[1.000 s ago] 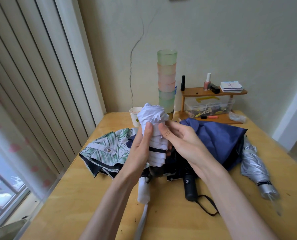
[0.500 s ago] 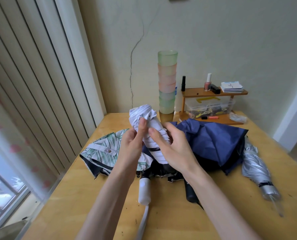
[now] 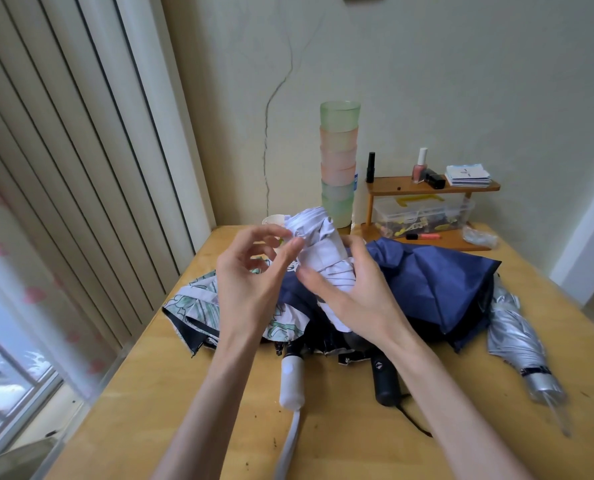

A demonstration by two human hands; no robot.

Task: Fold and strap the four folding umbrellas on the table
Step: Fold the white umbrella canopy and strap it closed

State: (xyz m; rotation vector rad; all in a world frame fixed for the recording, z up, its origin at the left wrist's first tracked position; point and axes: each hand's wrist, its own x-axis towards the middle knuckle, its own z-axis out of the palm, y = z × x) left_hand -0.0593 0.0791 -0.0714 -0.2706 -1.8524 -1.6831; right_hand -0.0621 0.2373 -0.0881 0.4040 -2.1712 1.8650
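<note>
My right hand [image 3: 357, 303] grips the folded canopy of a white umbrella [image 3: 326, 251], thumb across the front. The umbrella tilts away from me, and its white handle [image 3: 292, 386] points toward me over the wooden table [image 3: 219, 427]. My left hand [image 3: 254, 278] pinches a fold of white fabric near the umbrella's top. Under it lie a loose leaf-patterned umbrella [image 3: 198, 299] and a loose navy umbrella [image 3: 434, 282] with a black handle [image 3: 385, 379]. At the right lies a silver umbrella [image 3: 517, 341], rolled, with a dark strap around it.
A tall stack of pastel cups [image 3: 338, 168] stands at the back of the table, with a paper cup [image 3: 273, 221] to its left. A small wooden shelf [image 3: 434, 188] over a plastic box [image 3: 423, 213] sits back right. Vertical blinds [image 3: 81, 168] line the left.
The white umbrella has tipped from upright to leaning away. My left hand let go of its body and moved up to the top folds; my right hand wrapped round the middle.
</note>
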